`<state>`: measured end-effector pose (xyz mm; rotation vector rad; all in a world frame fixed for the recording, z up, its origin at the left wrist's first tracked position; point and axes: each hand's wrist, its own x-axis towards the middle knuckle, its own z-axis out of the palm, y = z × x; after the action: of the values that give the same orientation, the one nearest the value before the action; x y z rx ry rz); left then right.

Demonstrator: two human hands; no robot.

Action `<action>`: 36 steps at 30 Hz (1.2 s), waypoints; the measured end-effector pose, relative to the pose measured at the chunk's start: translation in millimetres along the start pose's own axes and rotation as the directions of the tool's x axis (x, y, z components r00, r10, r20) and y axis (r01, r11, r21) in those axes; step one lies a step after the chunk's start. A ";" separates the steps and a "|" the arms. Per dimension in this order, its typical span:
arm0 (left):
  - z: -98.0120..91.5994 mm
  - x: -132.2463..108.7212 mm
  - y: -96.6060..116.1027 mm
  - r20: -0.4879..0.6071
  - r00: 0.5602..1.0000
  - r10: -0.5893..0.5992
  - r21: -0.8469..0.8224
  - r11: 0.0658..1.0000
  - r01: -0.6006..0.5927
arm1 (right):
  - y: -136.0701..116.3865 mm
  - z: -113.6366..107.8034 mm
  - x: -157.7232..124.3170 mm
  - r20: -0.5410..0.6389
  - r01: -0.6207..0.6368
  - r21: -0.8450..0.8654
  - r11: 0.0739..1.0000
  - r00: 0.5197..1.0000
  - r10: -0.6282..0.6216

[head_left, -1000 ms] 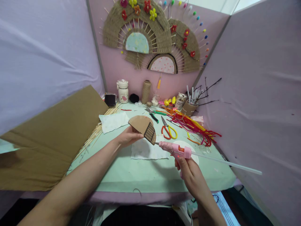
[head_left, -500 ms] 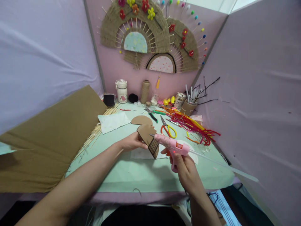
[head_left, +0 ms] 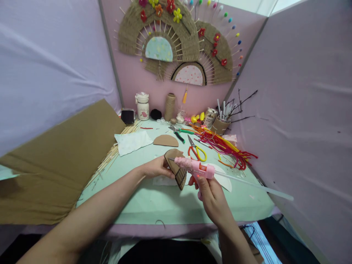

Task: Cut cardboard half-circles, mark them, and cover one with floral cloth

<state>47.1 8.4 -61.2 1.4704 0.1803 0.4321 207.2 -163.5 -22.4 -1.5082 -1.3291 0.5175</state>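
My left hand [head_left: 158, 167] grips a brown cardboard piece [head_left: 172, 160] by its left edge, holding it tilted above the table. Dark stripes cross the lower right part of the cardboard. In my right hand [head_left: 210, 192] is a pink glue gun [head_left: 194, 165], its nozzle over the upper part of the cardboard; I cannot tell whether it touches. A long clear glue stick [head_left: 255, 186] sticks out of the gun's back. Beyond the cardboard lies a half-round cardboard piece [head_left: 165, 140]. White pieces [head_left: 224, 180] lie partly hidden under my hands.
Scissors [head_left: 202, 154] and green-handled pliers [head_left: 180, 136] lie behind the glue gun. Red and orange pipe cleaners [head_left: 228, 146] spread at right. A large cardboard sheet [head_left: 68, 154] leans at left beside thin sticks [head_left: 108, 156]. A twine spool [head_left: 169, 106] and white bottle [head_left: 142, 107] stand at the back.
The glue gun has moved left over the cardboard. My left hand has turned the cardboard and shifted it slightly right and down, uncovering more of the half-round piece behind.
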 end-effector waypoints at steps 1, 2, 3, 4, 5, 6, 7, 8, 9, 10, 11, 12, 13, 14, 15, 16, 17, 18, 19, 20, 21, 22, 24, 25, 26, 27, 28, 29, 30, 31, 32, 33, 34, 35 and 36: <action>-0.2 0.0 -0.5 0.004 1.000 0.003 0.000 1.000 -0.003 | 1.5 0.0 -0.2 0.014 -0.009 0.002 1.000 1.000 0.009; -0.4 0.2 -0.7 0.007 1.000 0.004 0.001 1.000 -0.004 | 2.7 -0.3 -0.4 0.027 -0.019 -0.001 1.000 0.999 0.019; -0.5 0.3 -0.8 0.008 1.000 0.003 0.005 1.000 -0.003 | 3.4 -0.7 -0.7 0.036 -0.027 -0.007 1.000 0.999 0.027; -0.7 0.5 -0.6 0.007 1.000 0.001 0.010 1.000 -0.001 | 3.7 -1.3 -1.0 0.037 -0.030 -0.016 0.999 0.999 0.031; -0.9 0.6 -0.2 0.004 1.000 -0.003 0.014 1.000 0.003 | 3.7 -2.0 -1.5 0.036 -0.030 -0.028 0.999 0.999 0.031; -1.0 0.7 0.4 0.001 1.000 -0.009 0.014 1.000 0.009 | 3.5 -2.8 -1.9 0.032 -0.030 -0.042 0.999 0.999 0.031; -1.2 0.7 1.0 -0.001 1.000 -0.015 0.008 1.000 0.015 | 3.1 -3.7 -2.5 0.027 -0.030 -0.054 0.998 0.999 0.032; -1.5 0.6 1.6 -0.003 1.000 -0.021 0.000 1.000 0.021 | 2.8 -4.6 -3.1 0.022 -0.034 -0.064 0.997 0.999 0.035; -1.9 0.5 2.2 -0.008 1.000 -0.025 -0.005 1.000 0.025 | 2.7 -5.4 -3.7 0.018 -0.040 -0.073 0.997 0.999 0.041; -2.5 0.2 2.7 -0.018 1.000 -0.025 -0.008 1.000 0.025 | 2.7 -6.3 -4.3 0.016 -0.046 -0.080 0.996 0.999 0.048; -3.1 -0.1 3.2 -0.032 0.999 -0.022 -0.007 1.000 0.022 | 3.0 -7.2 -4.9 0.016 -0.050 -0.086 0.995 0.999 0.052; -3.8 -0.5 3.6 -0.046 0.999 -0.018 -0.005 1.000 0.018 | 3.5 -8.0 -5.4 0.016 -0.053 -0.092 0.994 0.998 0.055; -4.6 -0.9 3.9 -0.056 0.998 -0.014 -0.007 1.000 0.014 | 4.2 -8.8 -5.9 0.017 -0.056 -0.096 0.994 0.998 0.058; -5.4 -1.3 4.2 -0.061 0.998 -0.010 -0.013 1.000 0.009 | 5.1 -9.6 -6.4 0.019 -0.058 -0.100 0.993 0.998 0.060; -6.2 -1.6 4.4 -0.060 0.998 -0.005 -0.025 1.000 0.004 | 6.0 -10.4 -6.9 0.019 -0.059 -0.103 0.993 0.998 0.061; -7.0 -1.9 4.5 -0.056 0.998 0.002 -0.037 0.999 -0.004 | 7.1 -11.3 -7.4 0.021 -0.061 -0.106 0.992 0.998 0.063; -7.7 -2.1 4.7 -0.055 0.998 0.011 -0.049 0.999 -0.014 | 8.2 -12.1 -7.8 0.022 -0.063 -0.109 0.992 0.998 0.066; -8.4 -2.2 4.8 -0.058 0.998 0.021 -0.058 0.998 -0.024 | 9.2 -12.9 -8.3 0.024 -0.065 -0.111 0.992 0.997 0.068; -9.0 -2.3 4.9 -0.065 0.998 0.028 -0.064 0.997 -0.032 | 10.2 -13.7 -8.7 0.026 -0.069 -0.115 0.991 0.997 0.072; -9.5 -2.5 5.1 -0.073 0.997 0.029 -0.069 0.997 -0.034 | 11.0 -14.4 -9.1 0.029 -0.073 -0.119 0.990 0.997 0.077; -9.9 -2.6 5.4 -0.080 0.996 0.025 -0.074 0.997 -0.031 | 11.7 -15.0 -9.5 0.031 -0.077 -0.124 0.989 0.996 0.082; -10.2 -2.8 5.7 -0.086 0.996 0.019 -0.078 0.997 -0.026 | 12.2 -15.5 -9.8 0.034 -0.080 -0.130 0.988 0.996 0.085; -10.2 -3.4 7.0 -0.097 0.995 0.009 -0.086 0.996 -0.017 | 12.9 -16.2 -10.2 0.035 -0.080 -0.140 0.987 0.996 0.086; -10.0 -3.7 7.8 -0.102 0.995 0.006 -0.091 0.996 -0.015 | 13.2 -16.4 -10.3 0.036 -0.078 -0.143 0.987 0.996 0.084; -9.6 -4.1 8.8 -0.106 0.994 0.003 -0.097 0.995 -0.013 | 13.3 -16.6 -10.2 0.037 -0.075 -0.146 0.987 0.996 0.081; -9.2 -4.5 9.8 -0.112 0.994 0.001 -0.104 0.995 -0.012 | 13.4 -16.8 -10.1 0.038 -0.072 -0.148 0.986 0.996 0.078; -8.8 -4.8 10.8 -0.117 0.993 -0.002 -0.110 0.994 -0.011 | 13.4 -17.1 -10.0 0.041 -0.066 -0.149 0.987 0.996 0.073; -8.5 -5.1 11.7 -0.124 0.992 -0.004 -0.115 0.993 -0.010 | 13.4 -17.5 -9.8 0.045 -0.059 -0.151 0.987 0.997 0.067; -8.4 -5.2 12.3 -0.129 0.992 -0.009 -0.120 0.993 -0.007 | 13.4 -18.0 -9.7 0.049 -0.052 -0.151 0.987 0.997 0.060; -8.7 -5.2 12.7 -0.131 0.991 -0.014 -0.124 0.992 -0.003 | 13.4 -18.6 -9.6 0.051 -0.048 -0.153 0.987 0.997 0.056; -9.2 -5.2 12.8 -0.131 0.991 -0.017 -0.129 0.992 0.000 | 13.5 -19.4 -9.7 0.052 -0.046 -0.154 0.987 0.997 0.055; -10.0 -5.0 12.5 -0.132 0.991 -0.016 -0.134 0.991 -0.001 | 13.7 -20.3 -10.0 0.052 -0.049 -0.156 0.987 0.997 0.058; -11.0 -4.9 12.1 -0.134 0.991 -0.012 -0.142 0.990 -0.007 | 13.9 -21.2 -10.4 0.052 -0.057 -0.159 0.986 0.996 0.066; -12.1 -4.8 11.6 -0.138 0.990 -0.006 -0.149 0.989 -0.015 | 14.3 -22.1 -10.9 0.052 -0.065 -0.163 0.984 0.996 0.075; -13.2 -4.8 11.0 -0.141 0.990 0.001 -0.155 0.988 -0.023 | 14.8 -22.9 -11.4 0.051 -0.074 -0.167 0.983 0.995 0.083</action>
<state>35.9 19.1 -52.4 1.2879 0.2447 0.5483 229.8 -181.1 -29.6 -1.6987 -1.3894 0.5141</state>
